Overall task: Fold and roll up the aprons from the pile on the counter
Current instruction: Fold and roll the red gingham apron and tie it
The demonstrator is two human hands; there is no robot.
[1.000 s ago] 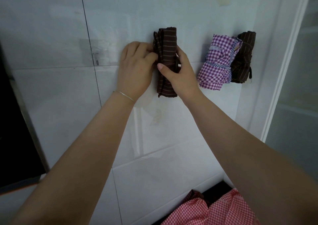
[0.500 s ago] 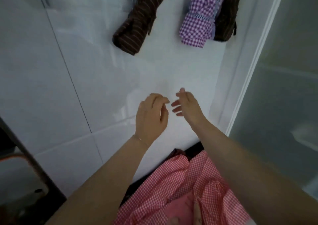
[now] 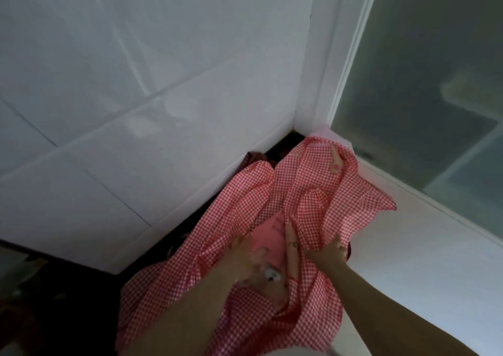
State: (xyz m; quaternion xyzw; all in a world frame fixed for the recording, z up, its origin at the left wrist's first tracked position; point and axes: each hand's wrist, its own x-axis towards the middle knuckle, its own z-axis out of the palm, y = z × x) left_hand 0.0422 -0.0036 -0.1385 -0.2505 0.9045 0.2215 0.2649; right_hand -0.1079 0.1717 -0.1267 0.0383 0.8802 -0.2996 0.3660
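Both hands have dropped from the tiled wall down onto the red gingham apron (image 3: 313,214), and the rolled brown-striped and purple-check aprons seen half a second ago have left the view as the head tilted downward; left hand (image 3: 245,257) at about 6 o'clock, motion-blurred, lying on the cloth beside the plain pink panel (image 3: 269,235), its grip not readable through the blur; right hand (image 3: 326,252) just right of it, fingers curled into a raised fold of the gingham, apparently gripping that fold. Apron spread loose and crumpled from 6 o'clock toward 1 o'clock, its far edge lying against the white frame (image 3: 321,105) of a frosted glass panel (image 3: 435,83), its right corner draped onto the white surface (image 3: 408,260) at 4 o'clock. Darker cloth (image 3: 253,158) showing beneath the far edge at 12 o'clock, probably more of the pile. Risks, as judged: lifting by a single fold would let the cloth hang unevenly, so the first fold comes out skewed; a strap (image 3: 291,249) lying across the panel may snag or trail; the darker cloth beneath could be dragged up with it. Containers: none visible. Tiled wall (image 3: 136,83) filling the far field from 9 to 12 o'clock.
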